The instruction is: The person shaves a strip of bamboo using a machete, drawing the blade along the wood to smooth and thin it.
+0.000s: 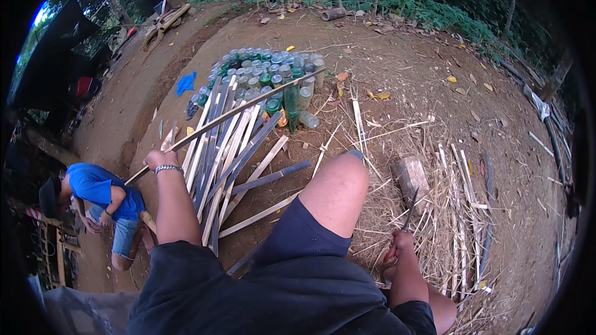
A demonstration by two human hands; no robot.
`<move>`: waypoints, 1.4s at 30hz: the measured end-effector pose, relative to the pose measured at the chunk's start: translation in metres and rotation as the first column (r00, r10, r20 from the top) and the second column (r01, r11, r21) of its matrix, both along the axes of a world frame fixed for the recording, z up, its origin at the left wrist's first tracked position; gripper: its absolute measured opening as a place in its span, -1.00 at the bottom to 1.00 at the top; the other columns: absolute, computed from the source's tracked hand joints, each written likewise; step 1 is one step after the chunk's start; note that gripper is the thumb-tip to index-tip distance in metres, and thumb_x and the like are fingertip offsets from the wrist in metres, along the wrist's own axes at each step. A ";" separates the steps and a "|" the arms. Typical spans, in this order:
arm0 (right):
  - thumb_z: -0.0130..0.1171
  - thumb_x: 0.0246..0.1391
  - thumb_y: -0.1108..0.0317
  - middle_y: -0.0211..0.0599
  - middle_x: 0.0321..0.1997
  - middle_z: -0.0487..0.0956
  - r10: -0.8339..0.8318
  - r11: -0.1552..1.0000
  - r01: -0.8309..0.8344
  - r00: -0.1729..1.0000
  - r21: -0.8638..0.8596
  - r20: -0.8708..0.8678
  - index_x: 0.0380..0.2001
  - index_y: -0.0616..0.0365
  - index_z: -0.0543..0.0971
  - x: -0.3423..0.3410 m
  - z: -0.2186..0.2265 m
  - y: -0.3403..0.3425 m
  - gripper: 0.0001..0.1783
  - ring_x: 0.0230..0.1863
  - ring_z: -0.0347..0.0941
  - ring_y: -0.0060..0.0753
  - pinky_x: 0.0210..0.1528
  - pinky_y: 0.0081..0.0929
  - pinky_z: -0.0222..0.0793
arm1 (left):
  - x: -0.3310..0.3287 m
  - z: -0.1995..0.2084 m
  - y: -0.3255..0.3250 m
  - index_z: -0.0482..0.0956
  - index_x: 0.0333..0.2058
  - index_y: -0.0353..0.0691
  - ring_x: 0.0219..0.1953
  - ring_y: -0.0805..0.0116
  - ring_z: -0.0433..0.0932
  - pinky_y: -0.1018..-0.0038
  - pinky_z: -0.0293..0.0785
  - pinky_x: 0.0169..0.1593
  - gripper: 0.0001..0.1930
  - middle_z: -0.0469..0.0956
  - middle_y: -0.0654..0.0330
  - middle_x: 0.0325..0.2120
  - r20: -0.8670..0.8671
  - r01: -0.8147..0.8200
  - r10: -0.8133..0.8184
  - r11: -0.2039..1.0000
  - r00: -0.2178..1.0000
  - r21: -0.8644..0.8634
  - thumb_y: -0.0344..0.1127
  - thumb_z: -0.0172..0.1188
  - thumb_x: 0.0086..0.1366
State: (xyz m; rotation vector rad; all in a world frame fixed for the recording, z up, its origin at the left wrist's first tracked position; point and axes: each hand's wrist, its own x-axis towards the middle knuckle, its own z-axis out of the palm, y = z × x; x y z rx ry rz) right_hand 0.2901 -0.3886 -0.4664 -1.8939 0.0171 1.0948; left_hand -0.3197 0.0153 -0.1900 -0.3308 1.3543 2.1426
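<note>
My left hand (pixel 162 160), with a chain bracelet at the wrist, is closed round a long bamboo slat (pixel 248 109). The slat slants up to the right, above a pile of pale and dark slats (pixel 214 164), and its far end reaches over the glass bottles (pixel 251 80). Low on the right, my right hand (pixel 403 242) grips a knife (pixel 410 211) by its reddish handle, the dark blade pointing up and away from me. Just beyond the blade a wooden block (pixel 412 177) lies among shavings.
Split strips (pixel 456 211) and shavings cover the dirt on the right. At the left, a person in a blue shirt (pixel 102 192) bends over. A blue scrap (pixel 185 83) lies left of the bottles. Green plants (pixel 422 12) edge the far side.
</note>
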 end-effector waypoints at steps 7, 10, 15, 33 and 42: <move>0.13 -0.02 0.50 -0.19 -0.63 0.45 0.109 0.982 -0.102 0.993 -0.156 0.040 -0.40 0.31 0.50 -0.005 0.012 -0.010 -0.90 -0.71 0.35 -0.33 -0.70 -0.36 0.21 | -0.165 -0.149 -0.084 0.38 -0.02 -0.38 -0.26 0.15 0.49 0.12 0.47 -0.09 -0.55 0.52 0.05 -0.28 0.066 -0.077 0.100 0.953 0.993 -0.292 -0.08 -0.04 0.33; 0.13 -0.01 0.50 -0.20 -0.65 0.44 0.188 0.962 -0.168 0.979 -0.217 0.079 -0.43 0.29 0.49 -0.006 0.000 -0.013 -0.92 -0.72 0.34 -0.33 -0.71 -0.35 0.23 | -0.191 -0.186 -0.114 0.47 -0.07 -0.36 -0.27 0.13 0.52 0.12 0.50 -0.12 -0.59 0.53 0.06 -0.30 0.048 -0.049 0.070 0.937 0.996 -0.345 -0.11 0.04 0.30; 0.12 0.01 0.50 -0.24 -0.68 0.41 0.195 0.956 -0.188 0.981 -0.226 0.010 -0.43 0.25 0.46 -0.003 0.011 -0.031 -0.94 -0.73 0.35 -0.33 -0.73 -0.35 0.24 | -0.139 -0.197 -0.112 0.48 -0.03 -0.36 -0.19 0.06 0.54 0.09 0.47 -0.03 -0.50 0.54 0.00 -0.24 0.073 -0.075 0.119 0.893 0.990 -0.445 0.00 -0.05 0.33; 0.11 0.03 0.32 -0.49 -0.61 0.36 0.040 0.996 -0.061 0.944 0.057 0.326 -0.20 0.17 0.39 0.074 0.233 -0.069 -0.73 -0.71 0.26 -0.61 -0.72 -0.62 0.23 | 0.277 -0.188 -0.084 0.35 0.12 -0.31 -0.14 0.31 0.60 0.42 0.49 -0.02 -0.46 0.60 0.04 -0.13 -0.243 0.647 -0.798 -0.226 -0.552 -0.728 -0.34 0.26 0.18; 0.12 -0.07 0.45 -0.38 -0.52 0.42 -0.033 0.990 0.095 0.880 -0.107 0.474 0.16 0.31 0.26 0.101 0.235 -0.137 -0.35 -0.62 0.35 -0.56 -0.61 -0.56 0.27 | 0.413 -0.136 -0.037 0.53 -0.10 -0.32 -0.19 0.43 0.53 0.49 0.41 -0.05 -0.70 0.60 0.17 -0.27 -0.305 0.747 -0.753 -0.350 -0.583 -0.566 -0.26 0.20 0.26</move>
